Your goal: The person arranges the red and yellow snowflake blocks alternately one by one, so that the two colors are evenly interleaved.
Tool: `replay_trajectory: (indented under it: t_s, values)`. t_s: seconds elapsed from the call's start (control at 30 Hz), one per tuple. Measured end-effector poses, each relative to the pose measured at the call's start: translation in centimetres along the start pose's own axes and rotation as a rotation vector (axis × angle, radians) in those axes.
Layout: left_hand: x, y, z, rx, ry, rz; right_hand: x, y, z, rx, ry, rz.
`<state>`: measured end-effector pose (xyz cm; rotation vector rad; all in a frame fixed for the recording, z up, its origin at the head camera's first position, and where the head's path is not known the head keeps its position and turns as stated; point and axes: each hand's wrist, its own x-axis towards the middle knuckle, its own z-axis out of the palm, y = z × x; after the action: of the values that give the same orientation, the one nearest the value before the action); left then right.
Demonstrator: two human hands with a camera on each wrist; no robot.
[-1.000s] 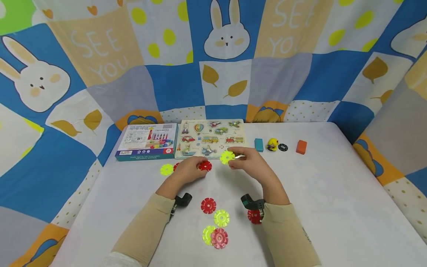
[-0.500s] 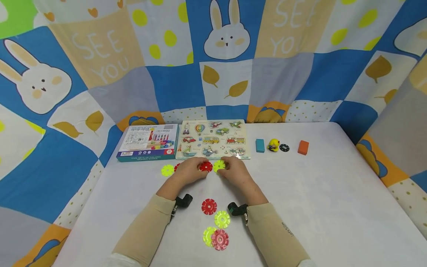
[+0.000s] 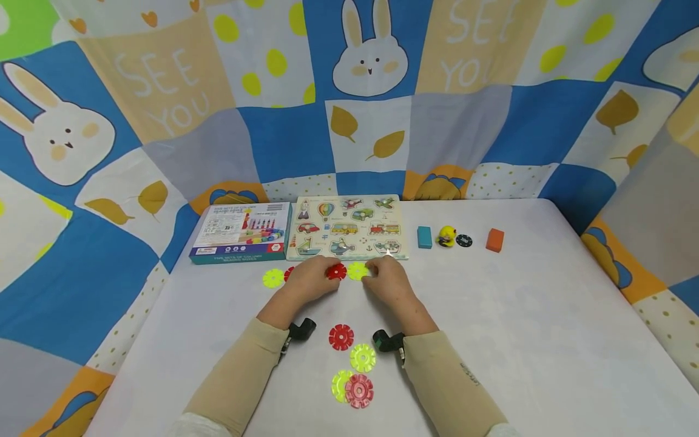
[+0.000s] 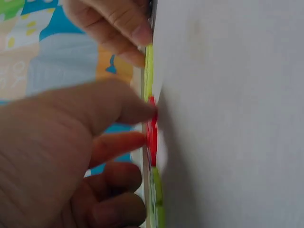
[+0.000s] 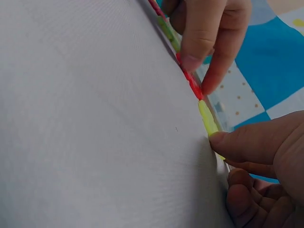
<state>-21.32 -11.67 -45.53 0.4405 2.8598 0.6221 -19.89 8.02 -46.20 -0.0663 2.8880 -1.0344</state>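
In the head view my left hand (image 3: 308, 280) pinches a red notched disc (image 3: 336, 271) between thumb and finger. Beside it my right hand (image 3: 389, 280) pinches a yellow-green notched disc (image 3: 357, 271) at its right edge. These two discs lie edge to edge, as the right wrist view shows with the red disc (image 5: 194, 88) and the yellow disc (image 5: 207, 118). Left of them the row continues with another red disc (image 3: 289, 273), mostly hidden by my left hand, and a yellow-green disc (image 3: 273, 278). A green disc (image 4: 156, 190) borders the red one in the left wrist view.
Nearer me lie a loose red disc (image 3: 341, 337), a yellow-green disc (image 3: 363, 358), and a pinkish-red disc (image 3: 359, 391) overlapping another yellow-green one (image 3: 339, 386). Behind the row are a box (image 3: 240, 233) and a picture puzzle board (image 3: 344, 227). Blue (image 3: 424, 237) and orange blocks (image 3: 494, 240) stand right.
My right hand has moved left with the yellow-green disc and set it against the red disc's right side. My left hand has stayed at the red disc.
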Motion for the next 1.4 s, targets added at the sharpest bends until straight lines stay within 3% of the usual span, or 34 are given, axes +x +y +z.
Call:
replay_trajectory:
  t_s: [0.2, 0.37, 0.5, 0.83, 1.13, 1.3, 1.4]
  values:
    - [0.4, 1.6, -0.4, -0.014, 0.028, 0.007, 0.0, 0.0, -0.2, 0.015, -0.010, 0.007]
    - [1.6, 2.4, 0.2, -0.041, 0.003, 0.036, 0.1, 0.1, -0.2, 0.013, -0.020, -0.015]
    - [2.0, 2.4, 1.1, -0.058, -0.034, 0.035, 0.0, 0.2, 0.0, 0.025, -0.051, -0.023]
    - [2.2, 1.7, 1.6, -0.076, -0.012, 0.060, -0.9, -0.2, -0.8, 0.067, -0.094, -0.073]
    - [2.3, 1.8, 1.2, -0.086, -0.015, 0.044, -3.2, -2.5, -2.7, 0.203, -0.346, -0.263]
    - [2.4, 1.6, 1.3, -0.114, -0.032, 0.054, -4.7, -3.3, -2.5, 0.233, -0.559, -0.285]
    - [2.4, 1.5, 1.3, -0.118, -0.042, 0.045, -5.4, -3.4, -1.7, 0.187, -0.646, -0.296]
